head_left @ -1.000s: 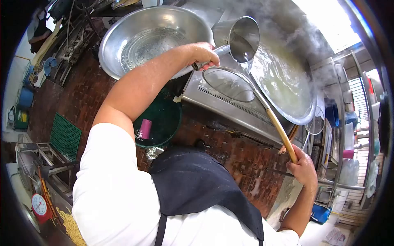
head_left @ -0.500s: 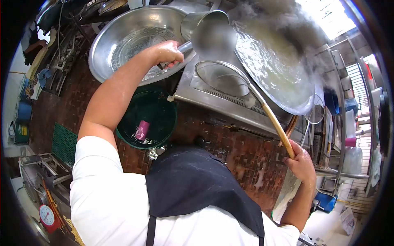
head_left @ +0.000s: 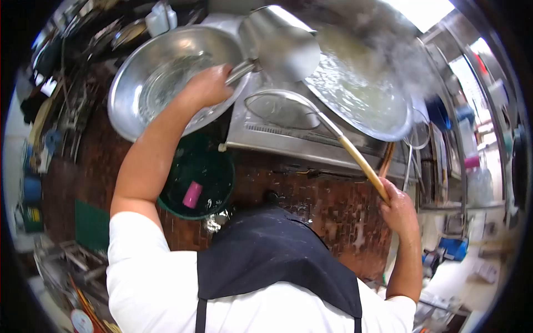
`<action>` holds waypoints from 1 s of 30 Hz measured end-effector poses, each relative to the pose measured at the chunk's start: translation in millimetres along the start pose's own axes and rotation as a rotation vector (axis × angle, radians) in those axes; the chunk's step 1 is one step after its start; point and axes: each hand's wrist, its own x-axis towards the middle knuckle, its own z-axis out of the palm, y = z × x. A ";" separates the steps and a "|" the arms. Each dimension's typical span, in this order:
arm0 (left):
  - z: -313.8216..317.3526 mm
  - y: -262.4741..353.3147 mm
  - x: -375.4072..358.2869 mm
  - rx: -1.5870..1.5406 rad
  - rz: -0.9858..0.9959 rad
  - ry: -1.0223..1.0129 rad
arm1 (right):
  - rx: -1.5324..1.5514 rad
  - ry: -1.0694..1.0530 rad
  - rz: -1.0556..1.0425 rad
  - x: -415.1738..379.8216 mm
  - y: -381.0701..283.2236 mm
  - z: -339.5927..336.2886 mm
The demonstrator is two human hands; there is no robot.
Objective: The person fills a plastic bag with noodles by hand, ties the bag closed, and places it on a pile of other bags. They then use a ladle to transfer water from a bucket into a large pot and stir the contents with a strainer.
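Note:
My left hand [head_left: 210, 86] is closed round the metal handle of a large ladle [head_left: 290, 54], over the right rim of a wide steel basin [head_left: 123, 105] of clear liquid. The round, shiny head of the ladle looks blurred. Behind it, a cylindrical metal pot [head_left: 265, 25] appears tilted and is partly hidden. Lower right, my right hand [head_left: 398, 208] grips the wooden handle of a hoop strainer [head_left: 355, 150]. The strainer's hoop lies over the steel stove top [head_left: 250, 130], left of a big steaming pan of bubbling liquid [head_left: 361, 91].
Below the basin, a dark green tub [head_left: 222, 186] on the brick floor holds liquid and a pink cylinder [head_left: 192, 194]. Another wire strainer [head_left: 417, 135] stands right of the pan. Metal shelving [head_left: 463, 161] lines the right side, and steam rises at the back.
The view has shifted, so the basin and tub appear lower and further left. The metal pot behind the ladle looks more tilted. Both hands keep their grips.

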 end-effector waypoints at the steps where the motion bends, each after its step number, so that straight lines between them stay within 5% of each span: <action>1: 11.2 -15.0 2.1 -0.030 0.089 0.076 | 0.007 0.024 0.038 -7.3 -2.5 -0.9; 2: 24.4 -28.6 4.7 -0.069 0.176 0.150 | 0.006 0.021 0.051 -14.7 -6.6 -2.4; 4: -4.8 3.9 -21.1 -0.422 -0.166 -0.164 | 0.013 0.068 0.031 -31.6 0.7 -6.0; 9: 16.1 -5.4 -59.1 -1.035 -0.363 -0.128 | 0.124 0.083 0.130 -76.1 54.3 -19.2; 12: 27.8 -5.0 -94.2 -1.251 -0.437 -0.066 | 0.425 0.200 0.045 -97.8 108.5 -11.8; 14: 36.8 6.0 -113.7 -1.286 -0.446 -0.036 | 0.984 0.014 0.403 -105.3 139.1 -19.0; 17: 53.6 36.3 -135.1 -1.371 -0.497 0.024 | 1.222 0.139 0.437 -102.0 215.6 19.9; 25: 85.7 125.8 -189.8 -1.552 -0.646 0.249 | 1.522 0.546 0.499 54.4 341.7 129.0; 30: 87.6 151.4 -257.1 -1.522 -0.707 0.391 | 1.584 0.617 0.536 137.3 393.7 182.2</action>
